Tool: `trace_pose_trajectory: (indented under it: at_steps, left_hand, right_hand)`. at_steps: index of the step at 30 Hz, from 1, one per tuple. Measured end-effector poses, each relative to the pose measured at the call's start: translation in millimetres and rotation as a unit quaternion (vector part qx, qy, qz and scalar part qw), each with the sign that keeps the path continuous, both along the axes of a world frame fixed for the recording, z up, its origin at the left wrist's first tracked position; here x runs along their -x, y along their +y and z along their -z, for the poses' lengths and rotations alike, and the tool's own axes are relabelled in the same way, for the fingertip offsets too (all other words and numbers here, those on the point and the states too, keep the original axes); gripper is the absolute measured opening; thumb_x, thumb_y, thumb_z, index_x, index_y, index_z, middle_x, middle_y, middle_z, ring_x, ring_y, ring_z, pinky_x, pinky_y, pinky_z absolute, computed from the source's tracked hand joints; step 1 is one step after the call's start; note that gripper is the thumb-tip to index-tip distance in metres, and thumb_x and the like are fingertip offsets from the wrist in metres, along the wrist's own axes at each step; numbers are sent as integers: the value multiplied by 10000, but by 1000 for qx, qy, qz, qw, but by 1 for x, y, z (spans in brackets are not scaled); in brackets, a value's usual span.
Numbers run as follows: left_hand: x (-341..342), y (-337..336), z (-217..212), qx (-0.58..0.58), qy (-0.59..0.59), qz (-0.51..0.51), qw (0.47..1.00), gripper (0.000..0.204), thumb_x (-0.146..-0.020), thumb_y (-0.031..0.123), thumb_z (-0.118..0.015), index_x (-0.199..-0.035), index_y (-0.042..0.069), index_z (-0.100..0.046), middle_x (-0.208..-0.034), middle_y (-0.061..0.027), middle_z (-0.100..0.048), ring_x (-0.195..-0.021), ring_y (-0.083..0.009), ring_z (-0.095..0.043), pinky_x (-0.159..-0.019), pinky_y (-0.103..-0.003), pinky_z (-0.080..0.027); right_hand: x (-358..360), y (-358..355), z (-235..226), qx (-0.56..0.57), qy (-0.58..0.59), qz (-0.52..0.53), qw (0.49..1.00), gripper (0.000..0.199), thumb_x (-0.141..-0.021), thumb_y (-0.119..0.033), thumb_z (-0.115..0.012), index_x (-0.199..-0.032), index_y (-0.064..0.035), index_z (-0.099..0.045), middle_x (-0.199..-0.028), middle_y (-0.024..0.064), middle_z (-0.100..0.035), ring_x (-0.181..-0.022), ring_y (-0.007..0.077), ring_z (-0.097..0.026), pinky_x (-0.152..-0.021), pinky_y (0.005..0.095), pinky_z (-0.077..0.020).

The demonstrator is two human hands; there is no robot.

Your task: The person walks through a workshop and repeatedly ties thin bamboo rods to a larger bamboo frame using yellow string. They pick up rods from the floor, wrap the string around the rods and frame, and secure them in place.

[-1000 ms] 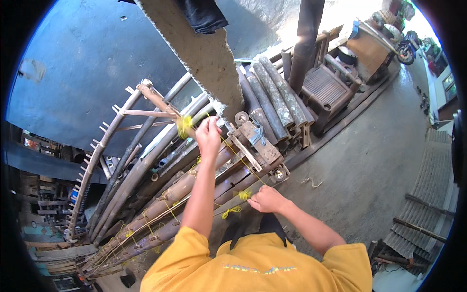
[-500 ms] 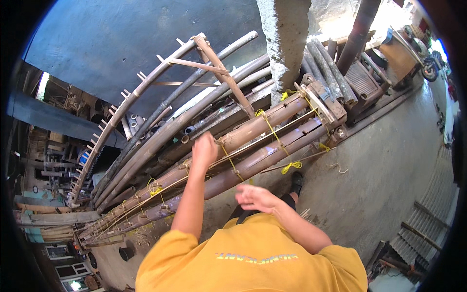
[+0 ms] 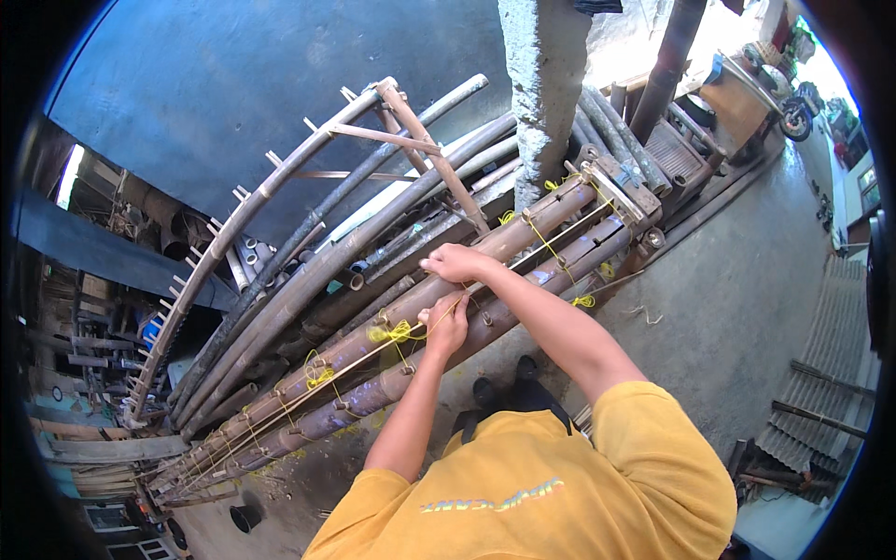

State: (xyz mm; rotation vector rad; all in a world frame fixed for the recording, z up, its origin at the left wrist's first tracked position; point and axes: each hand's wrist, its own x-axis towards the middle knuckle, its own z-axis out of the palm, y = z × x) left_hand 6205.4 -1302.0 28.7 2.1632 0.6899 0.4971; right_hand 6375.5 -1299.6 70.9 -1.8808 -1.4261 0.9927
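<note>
Two long bamboo poles run side by side in front of me, an upper pole (image 3: pixel 509 239) and a lower pole (image 3: pixel 490 324), tied at intervals with yellow cord. Between them my left hand (image 3: pixel 447 324) is closed on a strand of the yellow cord (image 3: pixel 399 331), whose loose bundle hangs just to its left. Just beyond it, my right hand (image 3: pixel 459 264) curls over the upper pole, fingers bent; whatever they grip is hidden. Thin pale strips (image 3: pixel 373 353) lie along the gap between the poles. Small pegs stick out of both poles.
A wooden end block (image 3: pixel 623 187) holds the poles' right end beside a rough concrete pillar (image 3: pixel 544 103). Behind lie several long poles (image 3: pixel 345 252) and a curved pegged frame (image 3: pixel 245 207). A black bucket (image 3: pixel 245 518) stands on the floor at lower left; corrugated sheets (image 3: pixel 810 350) lie at right.
My right hand has gone from open near my chest to the upper pole, passing beyond my left. My left hand has come off that pole, nearer me and rightward, onto the cord.
</note>
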Motion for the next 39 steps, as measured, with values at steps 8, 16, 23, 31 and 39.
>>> trace_pose_trajectory:
  at_steps: [8, 16, 23, 31, 39]
  left_hand:
    - [5, -1, -8, -72, 103, -26, 992, 221, -994, 284, -563, -1003, 140, -731, -946, -75, -730, -924, -222, -656, -890, -429, -347]
    - [-90, 115, -15, -77, -81, -107, 988, 252, -1007, 224, -516, -972, 28, -672, -832, -204, -699, -834, -371, -690, -737, -451, -520]
    - [-16, 135, -16, -121, 127, 18, 984, 413, -1015, 310, -455, -1180, -28, -626, -1062, -300, -666, -1041, -464, -627, -909, -544, -487]
    - [173, 91, 3, -41, 193, 8, 980, 285, -943, 253, -630, -1145, 52, -622, -1150, -174, -675, -1089, -318, -620, -944, -404, -457]
    - [181, 94, 6, -110, 87, 52, 989, 269, -973, 229, -550, -1120, 47, -681, -1043, -221, -693, -1005, -441, -634, -877, -516, -470]
  right_hand:
    - [95, -182, 52, -53, -20, -83, 995, 441, -992, -342, -508, -724, -6, -603, -758, 249, -629, -701, 416, -605, -682, 497, -453]
    - [144, -168, 30, 0, -131, -87, 988, 246, -879, -283, -622, -878, -39, -654, -821, 189, -647, -830, 381, -627, -756, 479, -496]
    - [261, -146, 82, 18, 390, -23, 920, 380, -936, -322, -632, -1232, -85, -615, -1156, 148, -657, -1165, 292, -597, -968, 436, -485]
    - [307, -14, -34, -402, 512, 349, 674, 247, -1024, -258, -477, -924, -57, -580, -844, 47, -595, -817, 150, -601, -853, 323, -496]
    - [199, 86, -29, -1, -240, 30, 970, 550, -992, -485, -453, -1135, -13, -696, -1102, 242, -697, -1017, 316, -674, -879, 456, -494]
